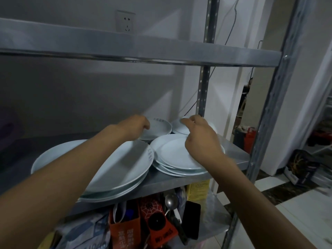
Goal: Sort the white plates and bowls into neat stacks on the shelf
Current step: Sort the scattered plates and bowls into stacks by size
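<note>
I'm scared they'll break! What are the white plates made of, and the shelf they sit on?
The white plates look like glazed ceramic or porcelain: smooth, glossy, with soft light on their rims. They could be melamine; the picture cannot settle that. The shelf looks like metal, a dull grey sheet with a brushed sheen, held by posts punched with holes.

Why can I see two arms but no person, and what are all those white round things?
The camera sits on the person's head, so you see only their own arms reaching forward. The white round things are plates on a metal shelf: a big stack on the left, a smaller stack beside it, and more plates behind. The left hand reaches to a back plate. The right hand pinches the edge of another back plate.
</note>
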Demonstrator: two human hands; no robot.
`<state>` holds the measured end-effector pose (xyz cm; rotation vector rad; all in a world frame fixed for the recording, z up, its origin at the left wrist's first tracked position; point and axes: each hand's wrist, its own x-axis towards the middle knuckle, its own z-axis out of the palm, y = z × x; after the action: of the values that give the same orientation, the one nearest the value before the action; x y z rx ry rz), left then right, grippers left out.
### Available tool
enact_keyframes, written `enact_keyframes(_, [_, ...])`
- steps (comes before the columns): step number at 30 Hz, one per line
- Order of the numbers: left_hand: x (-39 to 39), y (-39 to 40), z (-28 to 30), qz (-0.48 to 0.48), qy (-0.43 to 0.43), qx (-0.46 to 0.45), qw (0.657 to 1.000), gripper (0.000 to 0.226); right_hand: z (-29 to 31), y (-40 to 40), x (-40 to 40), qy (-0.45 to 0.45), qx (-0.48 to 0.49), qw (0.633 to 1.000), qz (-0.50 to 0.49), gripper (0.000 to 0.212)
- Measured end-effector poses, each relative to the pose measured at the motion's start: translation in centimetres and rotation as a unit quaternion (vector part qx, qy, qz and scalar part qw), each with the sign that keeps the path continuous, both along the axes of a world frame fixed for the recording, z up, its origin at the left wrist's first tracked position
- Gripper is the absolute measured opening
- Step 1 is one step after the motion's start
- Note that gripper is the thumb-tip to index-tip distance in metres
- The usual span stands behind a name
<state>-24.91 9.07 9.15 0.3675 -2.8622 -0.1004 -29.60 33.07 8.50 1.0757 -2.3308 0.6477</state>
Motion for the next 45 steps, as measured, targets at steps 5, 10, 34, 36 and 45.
enact_keyframes(5, [-1.5, -2.2, 0.0, 0.001, -0.003, 0.046, 0.999, 0.028, 0.4, -3.0, -1.2, -0.001, 0.005, 1.0, 0.026, 0.058])
enact_keyframes(10, [-3.1, -1.7, -1.2, 0.012, -0.085, 0.036, 0.996, 0.018, 0.2, -5.0, -1.7, -0.013, -0.017, 0.999, 0.048, 0.056])
enact_keyframes(34, [-3.2, -3.3, -2.0, -0.03, -0.15, -0.048, 0.987, 0.007, -0.4, -3.4, -1.8, -0.067, -0.037, 0.994, 0.077, 0.048])
enact_keyframes(36, [-2.9, -3.4, -1.7, -0.026, -0.151, -0.038, 0.987, 0.016, -0.4, -3.4, -1.6, -0.071, -0.042, 0.993, 0.085, 0.049])
enact_keyframes(45, [-2.2, -3.4, 0.0, -0.005, -0.029, -0.077, 0.997, 0.012, -0.6, -3.5, -1.2, -0.094, -0.054, 0.99, 0.088, 0.05])
